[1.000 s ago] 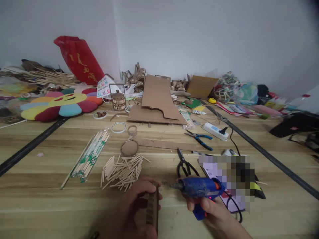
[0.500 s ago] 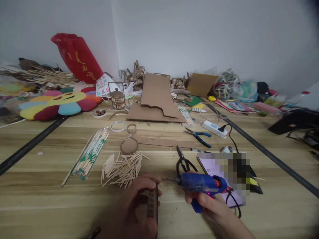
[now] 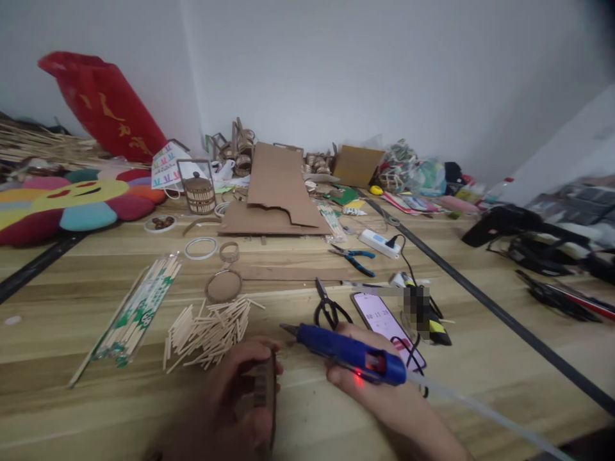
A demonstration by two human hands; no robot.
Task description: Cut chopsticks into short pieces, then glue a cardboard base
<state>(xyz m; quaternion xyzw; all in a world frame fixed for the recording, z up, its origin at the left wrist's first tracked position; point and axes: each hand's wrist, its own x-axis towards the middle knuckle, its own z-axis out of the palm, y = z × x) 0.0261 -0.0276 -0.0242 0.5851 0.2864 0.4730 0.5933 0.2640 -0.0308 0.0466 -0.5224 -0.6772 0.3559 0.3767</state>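
My right hand (image 3: 384,400) grips a blue hot glue gun (image 3: 327,346) with a red light glowing on its side. Its metal nozzle points left, and a long translucent glue stick (image 3: 490,419) trails from the back. In my left hand (image 3: 225,403), fingers are wrapped round a brown, ridged piece with a flat edge (image 3: 272,397); much of it is hidden by the fingers. The nozzle is close above this piece, apart from it. Just beyond my left hand lies a pile of short wooden sticks (image 3: 211,333). Black scissors (image 3: 329,307) rest behind the glue gun.
A phone (image 3: 379,314) lies right of the scissors, with blue pliers (image 3: 355,259) and a white power strip (image 3: 379,243) behind. Bagged sticks (image 3: 137,314) lie left. Cardboard sheets (image 3: 276,182), a small slatted bucket (image 3: 199,195) and a flower cushion (image 3: 91,198) stand farther back.
The view has swung to the right. The glue gun has turned in my right hand, its rear now lower and toward me, with the glue stick showing. My left hand keeps its hold.
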